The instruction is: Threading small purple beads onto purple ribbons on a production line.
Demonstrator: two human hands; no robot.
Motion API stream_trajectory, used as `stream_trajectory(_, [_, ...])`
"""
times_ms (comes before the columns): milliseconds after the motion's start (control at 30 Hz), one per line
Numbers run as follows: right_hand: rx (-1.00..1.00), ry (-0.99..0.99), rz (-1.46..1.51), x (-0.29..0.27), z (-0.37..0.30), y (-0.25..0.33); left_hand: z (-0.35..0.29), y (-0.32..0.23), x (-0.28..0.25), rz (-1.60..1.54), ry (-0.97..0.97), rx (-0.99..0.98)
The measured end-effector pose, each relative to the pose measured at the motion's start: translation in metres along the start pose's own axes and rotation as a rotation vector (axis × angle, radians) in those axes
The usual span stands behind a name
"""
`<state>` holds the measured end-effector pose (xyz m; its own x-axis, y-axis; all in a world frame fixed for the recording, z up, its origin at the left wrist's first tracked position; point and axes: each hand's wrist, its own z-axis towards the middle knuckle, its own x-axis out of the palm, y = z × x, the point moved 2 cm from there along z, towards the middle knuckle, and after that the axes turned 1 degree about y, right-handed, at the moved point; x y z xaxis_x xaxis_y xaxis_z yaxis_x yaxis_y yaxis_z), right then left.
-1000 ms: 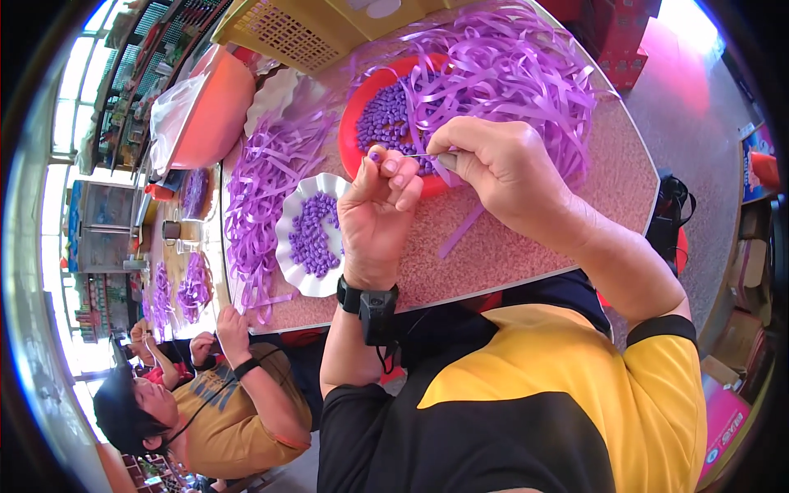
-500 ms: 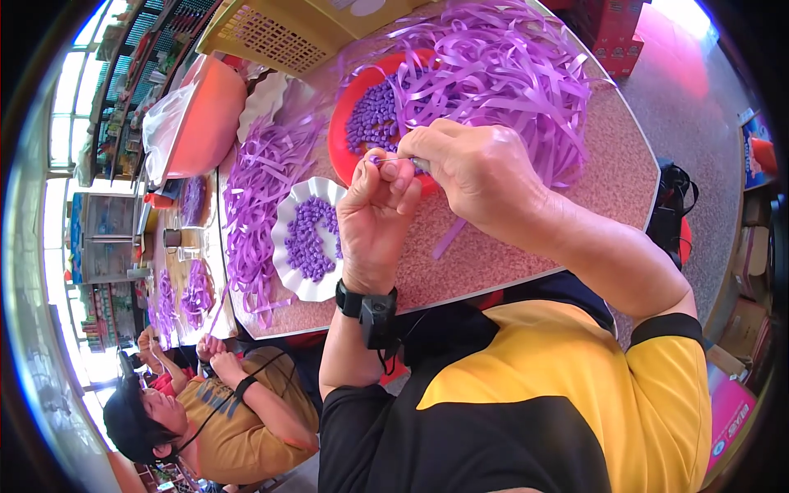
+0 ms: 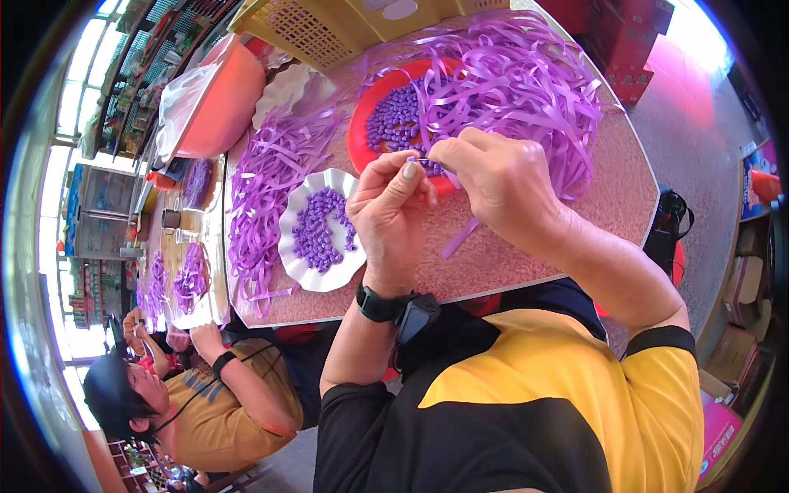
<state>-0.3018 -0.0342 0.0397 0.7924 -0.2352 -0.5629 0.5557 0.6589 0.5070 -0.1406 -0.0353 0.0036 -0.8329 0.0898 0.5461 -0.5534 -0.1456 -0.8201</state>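
My left hand (image 3: pixel 390 214) pinches a small purple bead-like piece (image 3: pixel 412 159) between thumb and fingertips. Close beside it, my right hand (image 3: pixel 508 182) is closed on a thin needle-like tool (image 3: pixel 426 160), whose tip meets the purple piece; its other end is hidden in the fingers. Just beyond both hands, a red bowl (image 3: pixel 355 140) holds many similar purple pieces. Left of my left hand stands a white fluted dish (image 3: pixel 327 279) with more of them. Shiny purple ribbon strips (image 3: pixel 518 90) are heaped behind my right hand, partly over the bowl.
A second ribbon pile (image 3: pixel 267 197) lies left of the dish. At the far side stand a yellow basket (image 3: pixel 312 37) and a lined pink-orange basin (image 3: pixel 218 107). A co-worker (image 3: pixel 222 403) sits at my left by another table. Red boxes (image 3: pixel 629 49) stand beyond the table's right edge.
My left hand has turned, so its thumb now shows in front, over the small piece. Both hands still meet beside the red bowl. The whole view has shifted slightly.
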Motion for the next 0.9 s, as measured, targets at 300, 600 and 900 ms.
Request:
stream_trajectory(300, [0.102, 0.009, 0.38, 0.009, 0.001, 0.0, -0.005, -0.004, 0.006, -0.018, 0.009, -0.076])
stream_trajectory(600, [0.188, 0.028, 0.497, -0.008, 0.003, -0.013, -0.017, -0.086, -0.018, 0.753, -0.071, -0.101])
stream_trajectory(900, [0.15, 0.104, 0.437, -0.004, 0.001, -0.008, -0.038, -0.101, -0.085, 1.552, 0.276, 0.119])
